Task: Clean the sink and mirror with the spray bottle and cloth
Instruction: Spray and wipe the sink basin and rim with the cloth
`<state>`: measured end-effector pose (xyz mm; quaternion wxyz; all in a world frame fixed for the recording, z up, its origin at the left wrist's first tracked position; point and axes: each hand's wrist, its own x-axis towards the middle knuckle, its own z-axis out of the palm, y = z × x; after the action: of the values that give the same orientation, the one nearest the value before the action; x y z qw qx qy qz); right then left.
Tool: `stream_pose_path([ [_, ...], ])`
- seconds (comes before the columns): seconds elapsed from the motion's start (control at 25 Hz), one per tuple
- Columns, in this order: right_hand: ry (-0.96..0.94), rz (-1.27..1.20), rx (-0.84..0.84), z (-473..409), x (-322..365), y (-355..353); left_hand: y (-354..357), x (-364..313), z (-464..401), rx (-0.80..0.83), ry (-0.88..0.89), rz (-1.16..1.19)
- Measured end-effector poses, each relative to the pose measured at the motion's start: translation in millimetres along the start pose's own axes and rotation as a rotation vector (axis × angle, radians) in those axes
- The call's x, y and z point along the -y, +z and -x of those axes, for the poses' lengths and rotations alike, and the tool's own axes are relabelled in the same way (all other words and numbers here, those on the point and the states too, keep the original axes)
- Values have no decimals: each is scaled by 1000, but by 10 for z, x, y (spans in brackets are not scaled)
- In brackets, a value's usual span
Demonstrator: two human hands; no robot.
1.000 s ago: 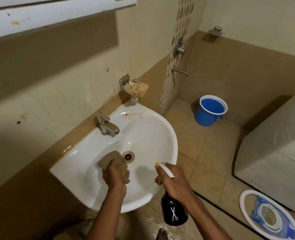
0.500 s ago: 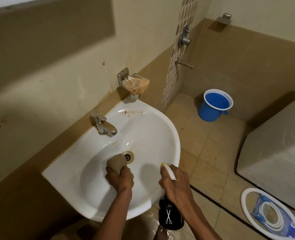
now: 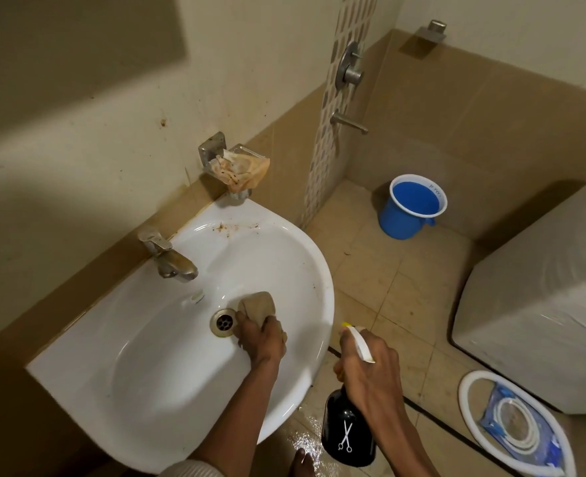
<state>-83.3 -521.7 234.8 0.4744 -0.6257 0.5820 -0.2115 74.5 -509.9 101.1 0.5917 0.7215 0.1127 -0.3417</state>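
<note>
A white wall-mounted sink fills the lower left, with a metal drain in its bowl and brown stains near its back rim. My left hand grips a folded tan cloth and presses it on the bowl just right of the drain. My right hand holds a black spray bottle with a white nozzle, off the sink's right rim over the floor. The mirror is out of view.
A metal tap stands at the sink's back. A wall soap dish holds stained paper. A blue bucket sits on the tiled floor, a covered white appliance at right, a white ring with a packaged hose below. Wet floor under the bottle.
My left hand has wiped the cloth from left of the drain across to its right. The view tilted down, so the mirror frame left the picture. The bottle stayed beside the rim.
</note>
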Motion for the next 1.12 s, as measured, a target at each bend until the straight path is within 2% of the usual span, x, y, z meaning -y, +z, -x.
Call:
stream_pose_path([
  [0.12,-35,-33,54,-57,1,-65,246,233,-233,25,-14,-119],
  [0.24,-58,-32,54,-109,-25,-124,359,-204,75,96,1,-147],
  [0.44,-86,-53,44,-123,-63,-258,794,-720,7,138,5,-227],
  [0.64,-114,-101,7,-201,-46,-439,1032,-905,-36,275,59,-82],
  [0.72,-133,-115,-16,-262,-19,-474,970,-813,141,377,179,-195],
  [0.8,-166,-122,-38,-310,-9,-503,886,-725,316,471,384,-391],
  [0.96,-233,-124,-80,-331,17,-605,698,-512,403,519,706,-725],
  [1.12,-241,-137,-160,-308,-10,-712,457,-329,749,574,936,-1176],
])
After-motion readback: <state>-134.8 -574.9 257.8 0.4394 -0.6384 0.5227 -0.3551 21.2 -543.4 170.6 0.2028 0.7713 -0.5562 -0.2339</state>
